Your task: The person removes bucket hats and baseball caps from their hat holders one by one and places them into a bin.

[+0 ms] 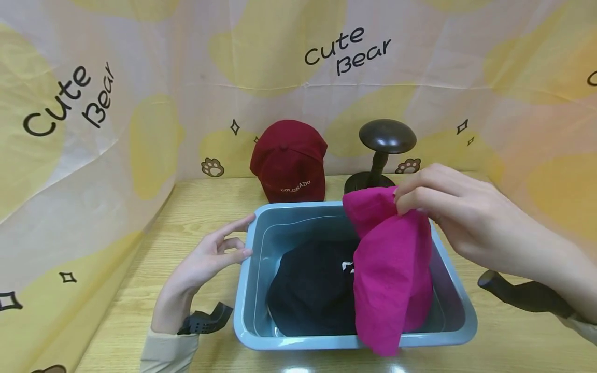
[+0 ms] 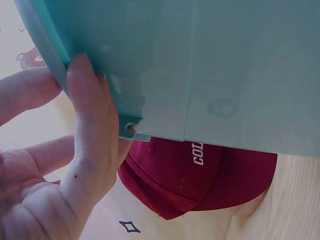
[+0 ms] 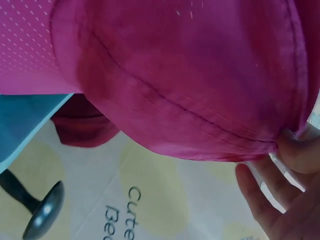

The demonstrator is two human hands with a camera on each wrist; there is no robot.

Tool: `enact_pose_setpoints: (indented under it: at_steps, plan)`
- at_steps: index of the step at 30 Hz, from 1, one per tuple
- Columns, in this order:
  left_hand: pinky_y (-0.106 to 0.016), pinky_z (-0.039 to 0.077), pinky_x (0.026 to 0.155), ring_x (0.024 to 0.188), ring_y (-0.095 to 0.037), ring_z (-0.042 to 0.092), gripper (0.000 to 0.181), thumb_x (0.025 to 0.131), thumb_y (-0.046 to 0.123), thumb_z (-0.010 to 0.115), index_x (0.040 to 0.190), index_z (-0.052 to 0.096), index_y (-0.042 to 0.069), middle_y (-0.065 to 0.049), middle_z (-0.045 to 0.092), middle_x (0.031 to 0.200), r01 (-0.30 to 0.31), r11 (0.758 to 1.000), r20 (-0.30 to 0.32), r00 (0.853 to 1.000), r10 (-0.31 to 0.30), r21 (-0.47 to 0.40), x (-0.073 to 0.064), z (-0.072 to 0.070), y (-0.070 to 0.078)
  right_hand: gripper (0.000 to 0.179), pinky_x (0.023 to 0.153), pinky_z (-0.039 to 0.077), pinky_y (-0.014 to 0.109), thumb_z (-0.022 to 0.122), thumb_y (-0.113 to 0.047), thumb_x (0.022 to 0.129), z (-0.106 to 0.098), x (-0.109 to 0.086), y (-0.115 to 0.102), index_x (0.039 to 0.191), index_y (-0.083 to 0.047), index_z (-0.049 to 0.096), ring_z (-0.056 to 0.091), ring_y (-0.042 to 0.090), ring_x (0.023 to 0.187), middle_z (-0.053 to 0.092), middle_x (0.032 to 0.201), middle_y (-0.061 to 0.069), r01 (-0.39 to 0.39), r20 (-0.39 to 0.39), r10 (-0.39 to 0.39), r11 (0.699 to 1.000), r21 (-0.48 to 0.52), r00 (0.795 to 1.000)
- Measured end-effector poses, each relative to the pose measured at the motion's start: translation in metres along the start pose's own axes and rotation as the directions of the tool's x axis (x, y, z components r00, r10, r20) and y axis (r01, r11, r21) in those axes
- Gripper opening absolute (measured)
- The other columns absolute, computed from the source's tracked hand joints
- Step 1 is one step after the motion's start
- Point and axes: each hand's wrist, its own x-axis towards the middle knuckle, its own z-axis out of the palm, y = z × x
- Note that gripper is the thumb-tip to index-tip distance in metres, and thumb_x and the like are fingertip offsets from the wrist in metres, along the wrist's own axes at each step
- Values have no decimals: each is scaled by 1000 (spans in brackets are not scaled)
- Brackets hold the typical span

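Note:
My right hand (image 1: 454, 212) pinches the edge of a bright pink cloth hat (image 1: 387, 264), which hangs down inside the right half of a light blue basin (image 1: 298, 342). Its lower end overlaps the basin's front rim in the head view. Stitched seams and a dotted section of the hat (image 3: 185, 75) show in the right wrist view. A black cap (image 1: 310, 290) with a white mark lies in the basin, its right part hidden by the pink hat. On the basin's left side, my left hand (image 1: 212, 259) holds the rim with thumb and fingers (image 2: 90, 135).
Behind the basin sits a dark red cap (image 1: 291, 160) lettered COLORADO. A black stand (image 1: 387, 137) with a rounded top is to its right, its base partly behind the pink hat. All stand on a wooden table (image 1: 200, 202) enclosed by a printed cloth backdrop (image 1: 280, 62).

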Motion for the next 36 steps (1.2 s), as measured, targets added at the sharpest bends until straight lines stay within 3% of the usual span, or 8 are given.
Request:
enact_pose_setpoints:
  at_steps: [1,3,6,9,12,22,28,36]
  plan:
    - [-43,46,89,90,-21,65,65,90,15,65,148,37,20,-9,44,138,-3,1000,0,1000,3,1,0,0,0,21,99,43,20,50,-10,97,-6,26,-25,101,-14,70,58,15,103,66,108,1,-1,29,3,999,-46,1000]
    - [-43,47,89,90,-21,65,65,90,14,65,148,37,19,-11,43,139,-9,1000,2,1000,9,3,0,0,0,31,96,39,13,36,-12,98,-13,60,-56,98,-15,67,55,10,98,63,102,-4,23,98,-11,993,-119,995]
    - [-43,47,88,89,-19,65,64,90,13,65,148,37,17,-13,43,140,-19,1000,4,1000,19,6,0,1,0,27,91,41,16,46,3,87,-12,83,-74,95,-15,64,54,9,95,60,97,-5,32,193,0,986,-163,981]
    - [-42,48,87,89,-19,64,64,91,13,64,148,37,16,-15,42,140,-29,1000,7,1000,29,11,0,1,-1,41,83,47,24,59,16,70,-4,89,-74,97,-15,64,55,11,94,60,97,-4,44,259,0,985,-164,966]
    - [-40,50,86,89,-18,65,64,91,12,64,148,37,16,-15,42,140,-36,999,9,999,36,17,0,2,-1,47,80,50,30,64,18,66,6,92,-70,99,-15,64,55,13,95,60,99,-4,54,293,-7,987,-154,956]
    - [-42,48,87,88,-19,65,63,91,12,64,148,37,16,-15,43,140,-37,999,7,999,37,16,0,2,0,34,82,49,28,67,6,79,34,110,-63,104,-18,64,56,11,92,62,100,-5,39,360,11,990,-132,933]
    - [-43,47,87,88,-18,65,63,91,12,63,148,37,15,-15,42,140,-36,999,7,999,36,16,0,3,0,28,82,51,27,68,-6,85,46,115,-57,110,-18,64,58,12,96,64,103,-5,35,361,14,991,-129,933]
    - [-38,49,87,86,-16,64,63,91,13,63,148,37,16,-14,43,140,-29,999,9,1000,29,26,1,3,2,28,60,44,20,75,-26,82,48,108,-58,97,-16,53,48,6,83,52,91,-5,-131,326,174,980,-150,929]
